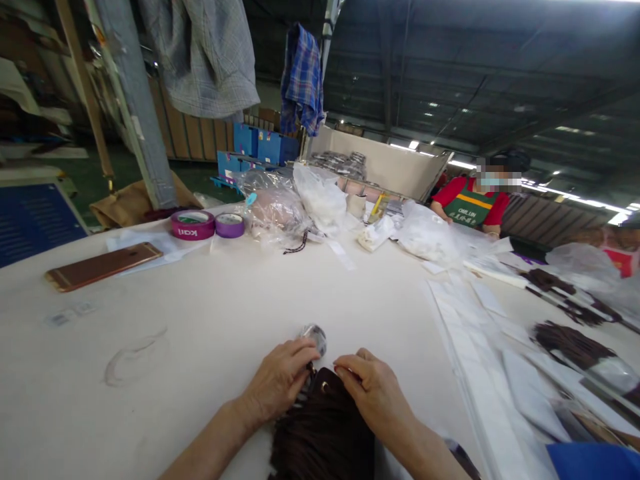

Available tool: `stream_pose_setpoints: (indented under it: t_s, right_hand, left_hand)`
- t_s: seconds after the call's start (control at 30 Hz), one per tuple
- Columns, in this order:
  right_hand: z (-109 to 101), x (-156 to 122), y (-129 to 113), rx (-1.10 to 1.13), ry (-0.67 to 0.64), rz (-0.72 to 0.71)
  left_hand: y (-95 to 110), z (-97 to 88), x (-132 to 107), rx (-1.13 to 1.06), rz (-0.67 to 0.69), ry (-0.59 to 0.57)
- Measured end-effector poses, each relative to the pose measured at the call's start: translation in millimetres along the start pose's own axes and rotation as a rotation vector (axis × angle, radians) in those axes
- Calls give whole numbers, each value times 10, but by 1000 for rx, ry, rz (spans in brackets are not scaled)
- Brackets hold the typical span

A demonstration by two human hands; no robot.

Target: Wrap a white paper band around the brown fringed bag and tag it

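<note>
A dark brown fringed bundle (323, 433) lies at the near edge of the white table (210, 320), between my forearms. My left hand (280, 380) is closed at the bundle's top, its fingers pinching a small clear, shiny piece (315, 335) together with the dark material. My right hand (373, 387) is closed too, fingers curled onto the bundle's upper right corner, close to a small metal eyelet (325, 387). The two hands nearly touch.
A gold phone (103, 265) lies far left. Two purple tape rolls (193, 225) stand beyond it, next to clear bags (280, 207). White strips (480, 347) and dark tassels (570, 343) cover the right side. A person in a green apron (473, 207) sits across.
</note>
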State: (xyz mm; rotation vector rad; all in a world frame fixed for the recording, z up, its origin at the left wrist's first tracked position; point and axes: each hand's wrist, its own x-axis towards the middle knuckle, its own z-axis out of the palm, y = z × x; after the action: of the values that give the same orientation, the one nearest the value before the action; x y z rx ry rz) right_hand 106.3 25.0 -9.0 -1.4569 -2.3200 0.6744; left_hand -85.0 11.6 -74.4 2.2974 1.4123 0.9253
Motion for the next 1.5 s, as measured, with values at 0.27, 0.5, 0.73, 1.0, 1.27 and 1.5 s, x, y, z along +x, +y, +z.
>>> stream_pose_setpoints:
  t_s: [0.27, 0.5, 0.73, 1.0, 1.27, 1.5]
  right_hand:
    - [55, 158, -34, -7, -127, -71]
    - [109, 260, -33, 185, -190, -47]
    - [57, 317, 12, 306, -255, 17]
    - [127, 312, 42, 616, -327, 260]
    - [107, 354, -1, 563, -361, 254]
    - [127, 396, 0, 252, -370, 21]
  left_hand:
    - [-48, -58, 40, -10, 84, -55]
    - [-68, -24, 43, -104, 85, -20]
    - [-48, -28, 48, -129, 58, -35]
    - [-45, -13, 63, -169, 62, -33]
    - [-43, -18, 63, -168, 50, -57]
    - [-35, -6, 40, -174, 15, -42]
